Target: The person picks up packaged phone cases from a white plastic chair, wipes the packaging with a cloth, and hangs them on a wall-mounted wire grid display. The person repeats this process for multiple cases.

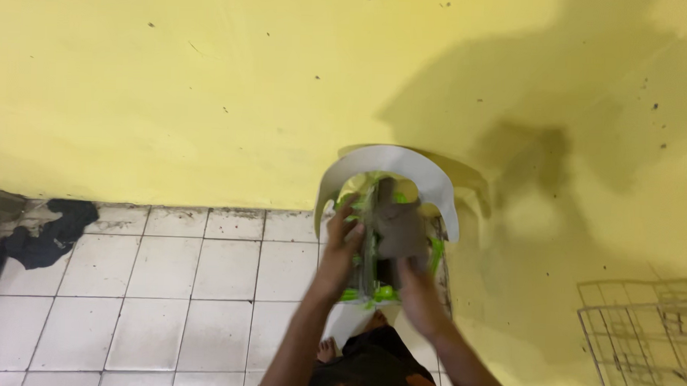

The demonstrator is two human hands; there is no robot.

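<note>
Both hands clutch a clear bag with bright green bits (373, 251) over a white plastic chair (428, 177) by the yellow wall (172, 80): left hand (343, 235) grasps its left edge, right hand (413, 283) its lower right; blur hides the contents

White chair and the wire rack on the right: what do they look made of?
The white chair looks like moulded plastic: smooth, matte, one-piece curved back. The wire rack seems thin metal rod in a grid, dull grey, possibly coated. Both hands, left hand and right hand, grip a blurred grey-and-green thing.
</note>
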